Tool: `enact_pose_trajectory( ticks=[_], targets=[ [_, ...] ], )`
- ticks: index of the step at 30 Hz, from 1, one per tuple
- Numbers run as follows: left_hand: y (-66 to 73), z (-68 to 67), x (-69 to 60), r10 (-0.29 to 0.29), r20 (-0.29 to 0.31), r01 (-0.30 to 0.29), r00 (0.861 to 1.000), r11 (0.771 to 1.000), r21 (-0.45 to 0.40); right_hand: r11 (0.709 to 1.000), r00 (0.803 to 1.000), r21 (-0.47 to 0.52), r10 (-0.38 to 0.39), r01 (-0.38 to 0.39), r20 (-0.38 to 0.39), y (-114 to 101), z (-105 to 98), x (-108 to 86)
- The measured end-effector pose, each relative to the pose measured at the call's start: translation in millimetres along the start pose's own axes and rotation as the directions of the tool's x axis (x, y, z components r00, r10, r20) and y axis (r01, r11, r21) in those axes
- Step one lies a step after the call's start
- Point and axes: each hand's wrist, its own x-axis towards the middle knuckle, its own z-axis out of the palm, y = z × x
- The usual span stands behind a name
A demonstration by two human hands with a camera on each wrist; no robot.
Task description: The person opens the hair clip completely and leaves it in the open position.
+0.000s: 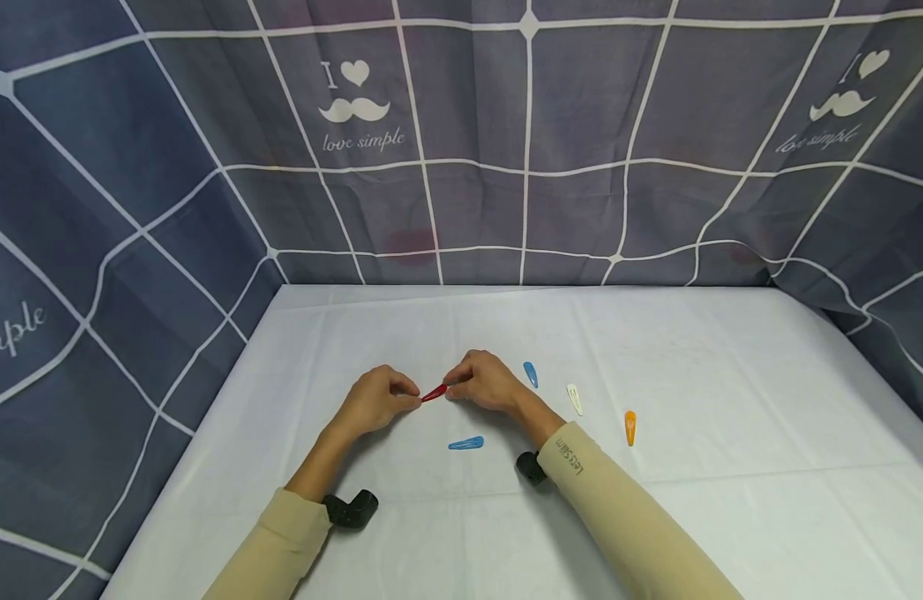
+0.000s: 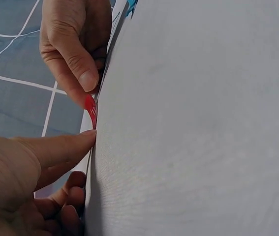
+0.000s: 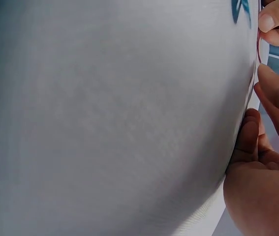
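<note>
A red snap hair clip [image 1: 434,392] spans the short gap between the two hands, just above the white tabletop. My left hand [image 1: 375,402] pinches its narrow end with thumb and forefinger. At its wider end, the thumb and forefinger of my right hand [image 1: 486,382] hold it from the other side. The left wrist view shows the red hair clip [image 2: 91,109] edge-on between the fingertips. Closest to the hands on the cloth lies a blue hair clip [image 1: 466,443]. Right of the right hand is another blue hair clip [image 1: 531,374].
A white hair clip [image 1: 575,398] and an orange hair clip [image 1: 630,427] lie farther right on the white-covered table [image 1: 731,375]. Dark checked curtains [image 1: 469,208] rise behind the table and at both sides. Each wrist wears a black camera [image 1: 352,509].
</note>
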Motion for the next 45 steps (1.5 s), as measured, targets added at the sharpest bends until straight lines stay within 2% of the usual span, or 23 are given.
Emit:
enact_pose_trajectory(
  ticks=[4, 11, 24, 29, 35, 40, 45],
  targets=[
    [0.6, 0.6, 0.3, 0.004, 0.003, -0.004, 1.0, 1.0, 0.007, 1.0, 1.0, -0.007, -0.001, 0.001, -0.006, 1, 0, -0.1],
    [0.6, 0.7, -0.1, 0.003, 0.005, -0.003, 1.0, 1.0, 0.011, 0.999, 0.999, -0.02, -0.048, 0.048, -0.008, 1, 1, 0.1],
    [2.4, 1.6, -1.4, 0.009, 0.026, -0.009, 1.0, 1.0, 0.023, 0.998, 0.998, -0.034, -0.055, 0.055, -0.01, 2, 4, -0.5],
    [8.5, 2.2, -3.6, 0.033, 0.067, -0.035, 0.997, 0.999, 0.034, 0.998, 0.998, -0.038, -0.055, 0.054, -0.012, 1, 4, -0.8],
    [9.7, 2.6, -4.0, 0.045, 0.053, -0.048, 0.998, 0.998, 0.046, 0.996, 0.996, -0.031, -0.088, 0.087, -0.01, -1, 4, -0.4],
    [6.4, 4.4, -4.2, 0.075, 0.057, -0.074, 0.996, 0.997, -0.006, 0.997, 0.997, -0.007, -0.077, 0.077, -0.005, -3, 4, -3.6],
    [6.2, 5.1, -4.0, 0.143, 0.011, -0.142, 0.99, 0.987, -0.081, 0.996, 0.995, 0.016, -0.088, 0.089, -0.046, -3, 3, -6.9]
  ],
)
